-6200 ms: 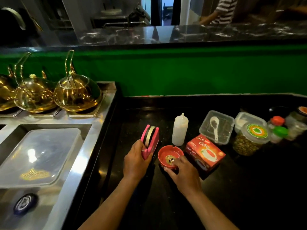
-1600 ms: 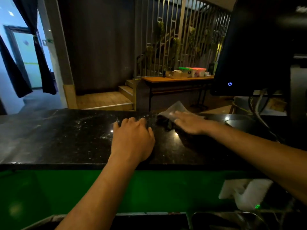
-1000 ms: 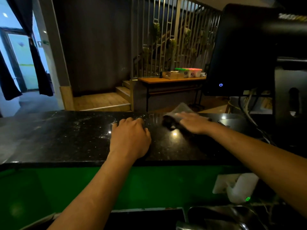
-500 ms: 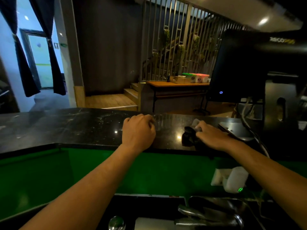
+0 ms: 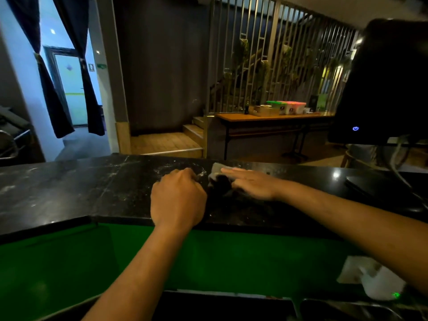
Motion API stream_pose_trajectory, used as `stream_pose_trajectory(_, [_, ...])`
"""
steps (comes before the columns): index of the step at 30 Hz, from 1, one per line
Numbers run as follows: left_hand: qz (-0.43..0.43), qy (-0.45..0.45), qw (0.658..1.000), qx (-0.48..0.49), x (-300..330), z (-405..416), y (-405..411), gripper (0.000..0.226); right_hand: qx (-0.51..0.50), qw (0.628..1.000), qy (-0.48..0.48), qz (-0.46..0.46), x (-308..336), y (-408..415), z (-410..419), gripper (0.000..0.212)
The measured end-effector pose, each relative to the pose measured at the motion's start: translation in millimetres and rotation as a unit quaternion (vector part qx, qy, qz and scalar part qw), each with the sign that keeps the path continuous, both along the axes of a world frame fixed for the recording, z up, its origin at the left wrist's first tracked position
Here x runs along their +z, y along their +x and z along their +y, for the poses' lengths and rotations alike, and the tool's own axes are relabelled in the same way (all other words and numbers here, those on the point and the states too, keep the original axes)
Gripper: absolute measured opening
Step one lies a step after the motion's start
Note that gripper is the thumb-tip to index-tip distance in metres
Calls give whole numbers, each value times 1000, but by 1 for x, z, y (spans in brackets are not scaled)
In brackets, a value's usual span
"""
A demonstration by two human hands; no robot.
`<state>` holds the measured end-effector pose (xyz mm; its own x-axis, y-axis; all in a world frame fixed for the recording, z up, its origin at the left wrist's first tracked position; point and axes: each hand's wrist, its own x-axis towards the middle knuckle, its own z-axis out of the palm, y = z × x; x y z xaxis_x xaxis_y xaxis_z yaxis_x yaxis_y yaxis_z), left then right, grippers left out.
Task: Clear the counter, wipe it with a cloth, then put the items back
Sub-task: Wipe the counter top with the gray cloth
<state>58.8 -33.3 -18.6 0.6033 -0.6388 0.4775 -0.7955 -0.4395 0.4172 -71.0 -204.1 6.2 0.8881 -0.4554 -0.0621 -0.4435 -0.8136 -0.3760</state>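
While wiping proceeds, head view: right hand [image 5: 251,183], fingers straight, presses the cloth [image 5: 218,176] flat on the black table [image 5: 69,188], likely to spread pressure; left hand [image 5: 177,200], just left of the cloth, rests with curled, empty grip, apparently bracing; monitor [image 5: 384,89] stands right of the cloth.

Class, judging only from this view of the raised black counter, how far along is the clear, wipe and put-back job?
Done: the counter stretch by the hands carries no items.
In hand: the right hand presses a cloth flat on the top, while the left hand rests curled beside it. Whitish smears remain, so wiping is unfinished.
Left: finishing the wipe and returning the items, which are out of view.
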Motion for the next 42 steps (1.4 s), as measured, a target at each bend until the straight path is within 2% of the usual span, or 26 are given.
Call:
stream_pose_trajectory(3, [11, -12, 1000, -2, -3, -3, 3, 17, -156, 985, -48, 47, 0, 32, -81, 50])
stream_pose_trajectory(5, [12, -14, 1000, 1, -1, -1, 2, 16, -199, 974, -73, 76, -11, 48, -128, 67])
stream_pose_trajectory(7, [1, -11, 1000, 1, 0, -1, 2, 17, -220, 970, -60, 79, -9, 50, -108, 64])
stream_pose_trajectory(9, [-5, -1, 1000, -1, 0, 0, 1, 18, -180, 978, -94, 54, -8, 45, -72, 52])
stream_pose_trajectory(13, [0, 36, 999, -19, 3, 1, 0, 26, -46, 997, -64, -6, -16, 4, -18, 50])
stream_pose_trajectory(14, [-4, 44, 999, -21, 4, 1, 0, 29, -42, 997, -59, 4, -15, -6, -16, 50])
stream_pose_trajectory(16, [-13, 56, 998, -20, 5, 1, -1, 33, -128, 990, -47, 24, -9, -20, -33, 48])
stream_pose_trajectory(18, [-12, 63, 998, -17, 4, 1, -1, 34, -272, 960, -67, 23, -3, -21, -60, 44])
stream_pose_trajectory(20, [-3, 58, 998, -8, 4, 1, -2, 32, -341, 936, -71, 52, -5, -9, -86, 57])
stream_pose_trajectory(22, [-7, 41, 999, -2, 5, 1, -3, 29, -287, 954, -73, 42, -4, 10, -70, 49])
stream_pose_trajectory(24, [-10, 24, 1000, -5, 6, 3, -5, 26, -170, 983, -69, 7, -1, 16, -9, 38])
stream_pose_trajectory(26, [-7, 15, 1000, -14, 7, 6, -5, 24, -109, 990, -84, 18, -6, 2, 28, 47])
stream_pose_trajectory(28, [-6, 10, 1000, -20, 6, 7, -5, 24, -109, 989, -95, 14, -14, -30, 34, 52])
stream_pose_trajectory(29, [-9, 5, 1000, -21, 6, 8, -5, 25, -140, 984, -105, 29, -18, -48, 32, 53])
stream_pose_trajectory(30, [-12, 0, 1000, -19, 5, 8, -6, 25, -198, 972, -122, 30, -19, -63, 22, 56])
stream_pose_trajectory(32, [-18, -1, 1000, -15, 6, 7, -7, 25, -356, 924, -139, 14, -17, -75, 13, 57])
stream_pose_trajectory(33, [-17, 1, 1000, -11, 6, 6, -6, 25, -411, 900, -146, 12, -15, -68, 21, 55])
stream_pose_trajectory(34, [-14, 2, 1000, -11, 6, 7, -6, 25, -422, 893, -154, 5, -14, -57, 33, 55])
stream_pose_trajectory(36, [-10, 2, 1000, -17, 6, 7, -7, 24, -340, 927, -158, -23, -16, -33, 65, 52])
stream_pose_trajectory(39, [-11, -18, 999, -45, 7, 14, -9, 21, -208, 969, -130, -16, -11, -33, 107, 48])
stream_pose_trajectory(40, [-8, -24, 998, -62, 7, 17, -10, 20, -202, 973, -112, -8, -9, -44, 108, 50])
stream_pose_trajectory(42, [5, -24, 995, -94, 8, 24, -9, 23, -257, 960, -113, 4, -12, -62, 94, 48])
